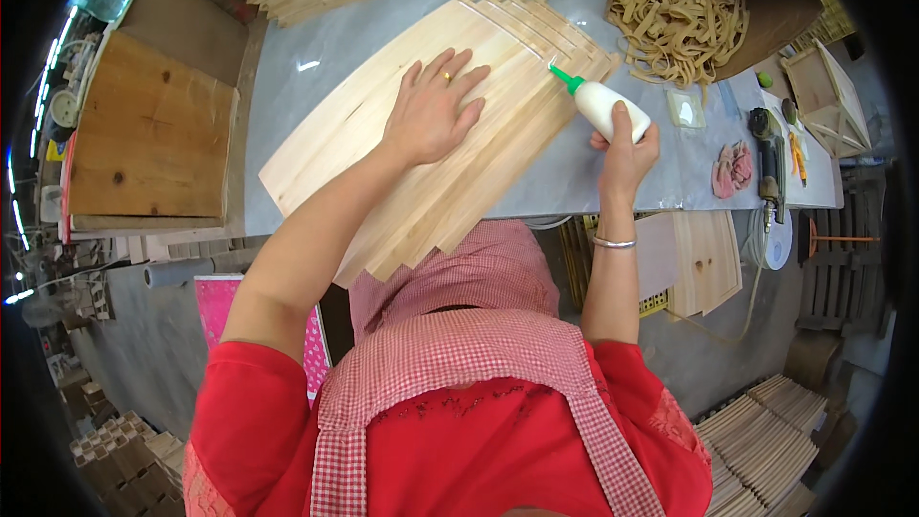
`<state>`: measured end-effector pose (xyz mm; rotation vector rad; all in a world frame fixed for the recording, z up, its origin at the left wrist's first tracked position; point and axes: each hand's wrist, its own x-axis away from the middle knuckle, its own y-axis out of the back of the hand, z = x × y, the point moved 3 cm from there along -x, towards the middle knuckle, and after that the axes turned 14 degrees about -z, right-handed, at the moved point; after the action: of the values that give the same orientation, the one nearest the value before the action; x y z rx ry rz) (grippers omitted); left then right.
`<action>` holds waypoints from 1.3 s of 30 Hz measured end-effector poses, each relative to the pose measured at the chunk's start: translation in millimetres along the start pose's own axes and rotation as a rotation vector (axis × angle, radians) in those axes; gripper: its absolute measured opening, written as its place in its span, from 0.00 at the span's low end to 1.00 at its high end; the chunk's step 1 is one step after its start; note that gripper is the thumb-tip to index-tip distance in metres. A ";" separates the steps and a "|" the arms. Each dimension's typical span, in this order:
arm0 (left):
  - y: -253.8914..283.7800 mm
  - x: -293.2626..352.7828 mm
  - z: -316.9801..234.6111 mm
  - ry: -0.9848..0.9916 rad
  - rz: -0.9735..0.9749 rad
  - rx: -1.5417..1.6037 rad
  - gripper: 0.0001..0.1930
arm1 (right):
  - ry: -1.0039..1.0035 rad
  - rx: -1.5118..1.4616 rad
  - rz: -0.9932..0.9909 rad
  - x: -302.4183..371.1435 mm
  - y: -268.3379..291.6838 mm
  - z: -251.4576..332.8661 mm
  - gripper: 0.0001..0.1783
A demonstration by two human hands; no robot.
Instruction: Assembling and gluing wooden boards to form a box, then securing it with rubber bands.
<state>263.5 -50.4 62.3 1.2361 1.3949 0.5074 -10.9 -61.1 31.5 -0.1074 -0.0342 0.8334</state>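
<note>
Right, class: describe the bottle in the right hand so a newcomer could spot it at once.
Find the grey table and the overlapping wooden boards on it. At their right side, the right hand holds the bottle. Its white colour and green nozzle set it apart from those pale boards.

grey floor (148, 349), glossy grey worktable (330, 43), bright strip lights (18, 298) at far left

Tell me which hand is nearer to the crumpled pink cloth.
Right. The right hand, gripping the white bottle, is to the left of the pink cloth. The left hand is farther left, fingers spread on the wooden boards.
</note>
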 end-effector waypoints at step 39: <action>-20.3 -8.9 5.2 -0.068 -0.005 0.011 0.22 | -0.003 -0.047 0.843 245.3 20.4 0.0 0.24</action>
<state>258.6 -67.1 47.6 1.2473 1.3447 0.4501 139.0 134.1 26.4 -0.1688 -0.0097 1.6750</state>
